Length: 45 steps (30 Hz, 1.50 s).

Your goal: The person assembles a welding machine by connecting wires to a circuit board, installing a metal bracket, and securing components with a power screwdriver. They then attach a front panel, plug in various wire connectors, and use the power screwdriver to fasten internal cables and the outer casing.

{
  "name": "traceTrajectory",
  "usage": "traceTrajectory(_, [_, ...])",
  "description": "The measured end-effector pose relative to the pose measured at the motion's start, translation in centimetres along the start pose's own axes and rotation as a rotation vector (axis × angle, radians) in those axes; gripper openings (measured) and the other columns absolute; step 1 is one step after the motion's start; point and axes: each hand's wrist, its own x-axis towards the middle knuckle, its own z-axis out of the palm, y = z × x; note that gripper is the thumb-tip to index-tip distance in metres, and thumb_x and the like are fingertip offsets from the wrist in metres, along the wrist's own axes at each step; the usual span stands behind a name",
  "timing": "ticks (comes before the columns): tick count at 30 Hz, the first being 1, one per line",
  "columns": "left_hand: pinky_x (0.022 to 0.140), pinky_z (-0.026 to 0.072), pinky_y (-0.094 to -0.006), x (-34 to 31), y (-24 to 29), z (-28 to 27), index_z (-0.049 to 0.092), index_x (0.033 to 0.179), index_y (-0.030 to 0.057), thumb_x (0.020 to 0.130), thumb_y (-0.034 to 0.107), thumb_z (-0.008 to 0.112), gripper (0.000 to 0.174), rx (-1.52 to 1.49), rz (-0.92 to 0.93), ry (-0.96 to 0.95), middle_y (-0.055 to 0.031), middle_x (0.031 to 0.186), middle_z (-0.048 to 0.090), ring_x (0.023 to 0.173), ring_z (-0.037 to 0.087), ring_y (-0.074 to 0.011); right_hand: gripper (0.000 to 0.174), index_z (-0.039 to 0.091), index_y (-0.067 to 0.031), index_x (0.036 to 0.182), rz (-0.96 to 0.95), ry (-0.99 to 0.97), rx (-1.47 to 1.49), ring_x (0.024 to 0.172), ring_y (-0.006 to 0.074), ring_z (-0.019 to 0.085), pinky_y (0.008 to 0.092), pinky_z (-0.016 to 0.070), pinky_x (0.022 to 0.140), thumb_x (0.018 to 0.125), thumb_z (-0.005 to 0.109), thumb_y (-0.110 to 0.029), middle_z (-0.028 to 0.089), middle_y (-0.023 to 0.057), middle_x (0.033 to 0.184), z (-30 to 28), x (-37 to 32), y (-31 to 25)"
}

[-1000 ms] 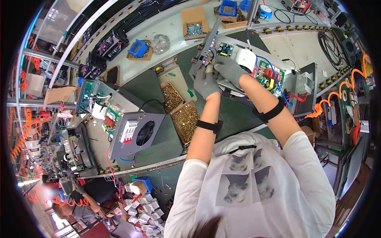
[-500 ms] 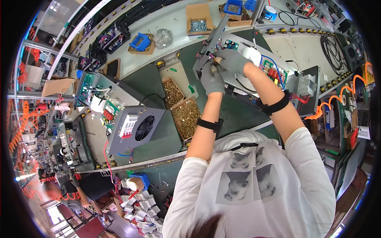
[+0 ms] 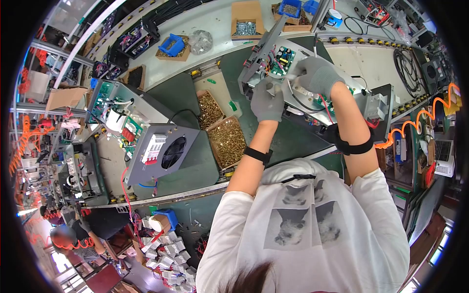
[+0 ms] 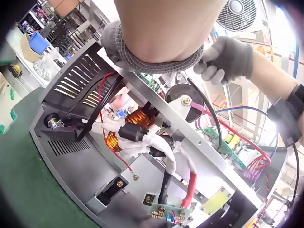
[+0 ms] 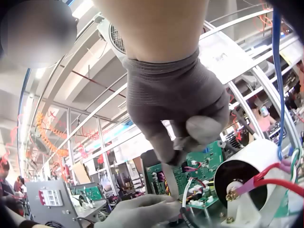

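In the head view the left hand (image 3: pixel 267 101), in a grey glove, is at the near edge of an opened metal chassis (image 3: pixel 337 63). Its fingertips meet the lower end of a pale strip (image 5: pixel 170 180) in the right wrist view; whether they grip it is unclear. The gloved right hand (image 3: pixel 317 75) is above the chassis, pinching the strip's upper end between thumb and fingers. Beside the hands are a green circuit board (image 3: pixel 282 59) and a white cylinder (image 5: pixel 251 166). Copper coils (image 4: pixel 140 117) and red and black cables lie inside the chassis in the left wrist view.
A second opened unit with a fan panel (image 3: pixel 163 151) stands at the left. Between the units are boxes of brass parts (image 3: pixel 227 142). Behind are a blue bin (image 3: pixel 171 45) and a carton of metal parts (image 3: pixel 245 28). An orange coiled hose (image 3: pixel 415 122) hangs at the right.
The right hand has moved right and away from the left hand, uncovering the green board. The left hand has shifted slightly right and down from the slanted panel.
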Motion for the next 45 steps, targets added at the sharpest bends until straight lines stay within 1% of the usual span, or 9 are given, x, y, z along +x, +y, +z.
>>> traceTrajectory(4, [0.063, 0.048, -0.0329, 1.4, 0.4, 0.4, 0.065, 0.089, 0.0053, 0.076, 0.026, 0.067, 0.024, 0.148, -0.047, -0.017, -0.0069, 0.075, 0.066, 0.069, 0.063, -0.0201, 0.018, 0.068, -0.0011, 0.092, 0.085, -0.306, 0.853, 0.05, 0.0041, 0.05, 0.0185, 0.0351, 0.042, 0.077, 0.06, -0.007, 0.062, 0.0024, 0.071, 0.5, 0.7, -0.8])
traceTrajectory(7, [0.063, 0.0481, -0.0339, 3.0, 0.6, 0.3, 0.066, 0.086, 0.0047, 0.077, 0.026, 0.066, 0.023, 0.025, -0.324, 0.037, -0.0087, 0.074, 0.067, 0.07, 0.065, -0.0224, 0.019, 0.067, -0.0006, 0.094, 0.13, -0.278, 1.105, 0.048, 0.006, 0.051, 0.0191, 0.0362, 0.041, 0.078, 0.06, -0.008, 0.063, 0.003, 0.074, 2.7, 2.1, -0.8])
traceTrajectory(15, [0.06, 0.0442, -0.0265, 0.6, -0.6, -0.8, 0.064, 0.094, 0.0005, 0.088, 0.02, 0.057, 0.021, -0.48, -0.298, -0.032, -0.0062, 0.074, 0.063, 0.062, 0.053, -0.012, 0.018, 0.064, 0.0032, 0.097, 0.139, -0.284, 1.123, 0.059, 0.0091, 0.059, 0.0193, 0.046, 0.048, 0.082, 0.056, -0.002, 0.065, 0.0099, 0.084, 2.6, 1.7, 0.0])
traceTrajectory(17, [0.064, 0.0428, -0.0228, -0.4, 0.4, -1.0, 0.058, 0.104, -0.0008, 0.091, 0.015, 0.052, 0.021, -0.689, -0.026, -0.002, -0.0042, 0.086, 0.06, 0.07, 0.051, -0.0091, 0.017, 0.064, 0.004, 0.097, 0.148, -0.315, 1.098, 0.061, 0.0099, 0.06, 0.0196, 0.0472, 0.048, 0.083, 0.056, -0.003, 0.065, 0.011, 0.085, 2.7, 1.7, 0.3])
traceTrajectory(25, [0.072, 0.0443, -0.0234, -0.8, 0.6, -1.3, 0.056, 0.108, -0.0004, 0.087, 0.004, 0.055, 0.021, -0.673, -0.005, -0.064, -0.003, 0.092, 0.058, 0.079, 0.052, -0.0084, 0.018, 0.06, 0.0044, 0.097, 0.1, -0.486, 1.406, 0.057, 0.009, 0.054, 0.0188, 0.0429, 0.048, 0.087, 0.057, -0.01, 0.059, 0.0046, 0.074, 4.9, 2.2, 2.3])
traceTrajectory(35, [0.073, 0.0482, -0.0474, 3.9, 1.9, -1.7, 0.049, 0.113, 0.0152, 0.086, 0.028, 0.049, 0.03, 0.489, -0.056, -0.539, -0.0196, 0.094, 0.064, 0.087, 0.061, -0.0402, 0.027, 0.057, 0.0025, 0.102, 0.044, -0.638, 1.717, 0.062, 0.006, 0.047, 0.0188, 0.0374, 0.05, 0.09, 0.056, -0.021, 0.054, 0.0016, 0.079, 5.5, 0.2, 2.5])
traceTrajectory(37, [0.072, 0.0484, -0.0474, 4.4, 1.3, -1.4, 0.049, 0.113, 0.0158, 0.086, 0.029, 0.05, 0.03, 0.617, -0.045, -0.568, -0.0192, 0.091, 0.064, 0.087, 0.062, -0.0392, 0.02, 0.059, 0.0033, 0.098, -0.021, -0.619, 1.676, 0.063, 0.0089, 0.05, 0.0217, 0.0414, 0.052, 0.089, 0.056, -0.014, 0.057, 0.0044, 0.078, 6.2, 0.2, 2.3])
traceTrajectory(41, [0.071, 0.0486, -0.0468, 4.6, -0.1, -0.9, 0.052, 0.11, 0.0158, 0.086, 0.03, 0.05, 0.028, 0.602, -0.05, -0.508, -0.0186, 0.089, 0.065, 0.086, 0.062, -0.0382, 0.025, 0.064, 0.0003, 0.097, -0.18, -0.428, 0.37, 0.084, 0.0242, 0.063, 0.0308, 0.0506, 0.074, 0.081, 0.058, -0.018, 0.064, 0.0176, 0.093, 4.9, 0.1, -0.3])
traceTrajectory(45, [0.071, 0.0482, -0.0461, 4.2, -0.1, -1.1, 0.059, 0.106, 0.0161, 0.089, 0.039, 0.045, 0.032, 0.569, -0.036, -0.425, -0.0173, 0.087, 0.065, 0.084, 0.063, -0.0374, 0.02, 0.066, -0.005, 0.093, -0.092, -0.036, -0.052, 0.092, 0.0337, 0.061, 0.0391, 0.0494, 0.08, 0.081, 0.054, -0.016, 0.06, 0.0168, 0.103, 7.4, 1.3, -0.9])
